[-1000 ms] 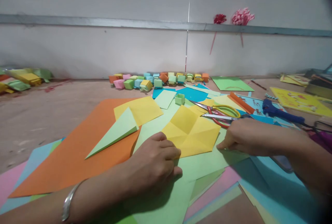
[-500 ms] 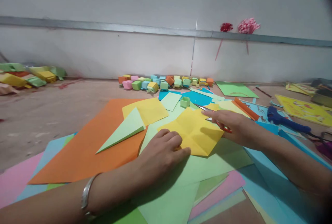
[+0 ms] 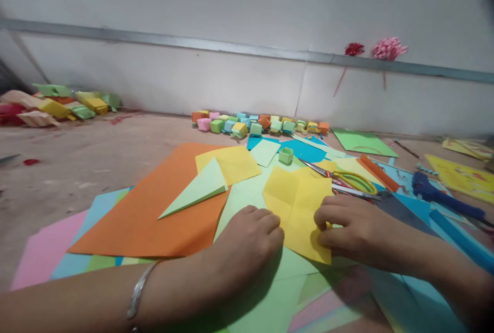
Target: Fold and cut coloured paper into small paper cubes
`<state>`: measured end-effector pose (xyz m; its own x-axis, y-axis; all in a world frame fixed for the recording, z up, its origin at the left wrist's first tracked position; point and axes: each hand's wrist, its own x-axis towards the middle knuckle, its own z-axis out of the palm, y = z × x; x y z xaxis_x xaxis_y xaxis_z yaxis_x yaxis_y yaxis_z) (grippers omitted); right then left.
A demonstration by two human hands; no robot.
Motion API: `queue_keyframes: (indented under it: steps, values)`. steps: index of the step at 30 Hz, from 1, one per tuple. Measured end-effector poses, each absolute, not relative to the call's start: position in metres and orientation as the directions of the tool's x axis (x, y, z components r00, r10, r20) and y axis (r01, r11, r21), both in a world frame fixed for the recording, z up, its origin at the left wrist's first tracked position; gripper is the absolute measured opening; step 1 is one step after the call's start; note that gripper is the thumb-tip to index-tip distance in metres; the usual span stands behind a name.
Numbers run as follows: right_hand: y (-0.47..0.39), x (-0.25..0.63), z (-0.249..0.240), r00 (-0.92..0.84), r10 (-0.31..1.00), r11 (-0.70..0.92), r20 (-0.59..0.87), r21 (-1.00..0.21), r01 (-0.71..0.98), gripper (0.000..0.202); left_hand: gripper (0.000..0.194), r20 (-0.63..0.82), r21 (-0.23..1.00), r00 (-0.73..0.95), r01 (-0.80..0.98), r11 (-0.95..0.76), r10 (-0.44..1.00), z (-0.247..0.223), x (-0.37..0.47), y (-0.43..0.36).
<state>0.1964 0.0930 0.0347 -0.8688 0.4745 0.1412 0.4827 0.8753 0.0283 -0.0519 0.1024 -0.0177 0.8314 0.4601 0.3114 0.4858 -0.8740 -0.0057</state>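
Observation:
A creased yellow paper (image 3: 299, 204) lies over pale green sheets, between my two hands. My left hand (image 3: 250, 243), with a silver bangle on its wrist, has its fingers curled on the paper's left edge. At the right edge my right hand (image 3: 343, 225) pinches the paper between thumb and fingers. Scissors with yellow handles (image 3: 357, 181) rest just beyond my right hand, with another metal blade beside them. A small green paper box (image 3: 286, 155) stands behind the yellow paper.
A folded green triangle (image 3: 198, 189) and another yellow sheet (image 3: 229, 165) lie on orange paper (image 3: 154, 220). Small coloured paper boxes (image 3: 239, 129) line the wall. More paper pieces (image 3: 57, 106) are piled at the far left. A blue glue gun (image 3: 443, 196) lies on the right.
My right hand has let go of the scissors, come nearer and taken the yellow paper's right edge. The yellow paper has turned. The view has shifted left.

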Motion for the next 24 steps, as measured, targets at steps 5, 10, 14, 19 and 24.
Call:
queue_keyframes:
  steps: [5,10,14,19,24]
  values:
    - [0.101,0.2,0.029,-0.858,0.51,0.83,0.057,-0.292,0.474,0.019,0.023,0.269,-0.105,0.856,0.482,-0.87,0.441,-0.016,-0.052,0.099]
    - [0.108,0.19,0.011,-0.579,0.813,0.561,0.064,-0.35,0.75,0.018,0.013,0.252,-0.09,0.876,0.445,-0.891,0.412,-0.015,-0.048,0.093]
    - [0.111,0.181,-0.005,-0.455,0.871,0.49,0.184,-0.287,0.823,0.026,0.018,0.229,-0.088,0.895,0.41,-0.908,0.382,-0.015,-0.044,0.091]
    - [0.111,0.177,-0.013,-0.407,0.886,0.452,0.223,-0.218,0.865,0.029,0.018,0.229,-0.09,0.898,0.403,-0.911,0.375,-0.012,-0.044,0.09]
    - [0.113,0.179,-0.014,-0.403,0.889,0.449,0.216,-0.24,0.861,0.03,0.016,0.207,-0.07,0.896,0.415,-0.907,0.393,-0.013,-0.044,0.091]
